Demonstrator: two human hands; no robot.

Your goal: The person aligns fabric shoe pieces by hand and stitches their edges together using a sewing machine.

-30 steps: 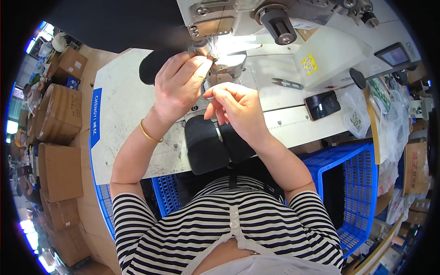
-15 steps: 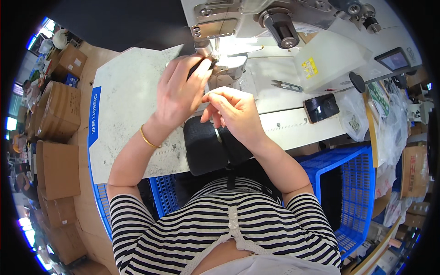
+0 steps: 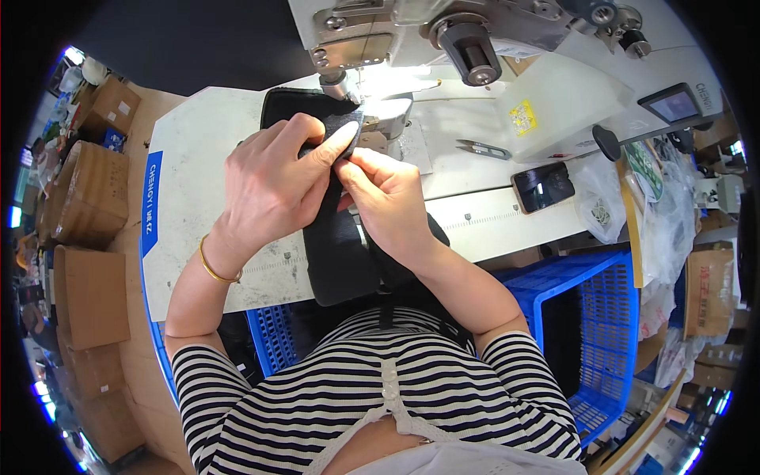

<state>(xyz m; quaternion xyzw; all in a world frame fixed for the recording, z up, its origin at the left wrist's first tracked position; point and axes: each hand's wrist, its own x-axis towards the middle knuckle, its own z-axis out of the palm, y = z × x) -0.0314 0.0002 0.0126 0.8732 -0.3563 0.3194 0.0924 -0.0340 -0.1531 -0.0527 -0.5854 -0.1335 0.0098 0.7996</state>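
A black fabric piece (image 3: 342,257) lies on the white sewing machine table (image 3: 206,158). Its upper part reaches the sewing machine's needle area (image 3: 348,89), and its lower part hangs over the near table edge. My left hand (image 3: 277,170) is closed on the fabric just left of the needle area, thumb along its top. My right hand (image 3: 384,194) pinches the fabric's edge beside the left fingertips. The fingers of both hands nearly meet there. Part of the cloth under my hands is hidden.
Thread snips (image 3: 484,149) and a dark phone (image 3: 543,188) lie on the table to the right, near a clear plastic bag (image 3: 600,207). A blue plastic basket (image 3: 625,332) stands below the table at right. Cardboard boxes (image 3: 93,297) are stacked at the far left.
My left hand has moved left and nearer to me, and more black fabric shows beside the needle area. My right hand has come to pinch the fabric's edge.
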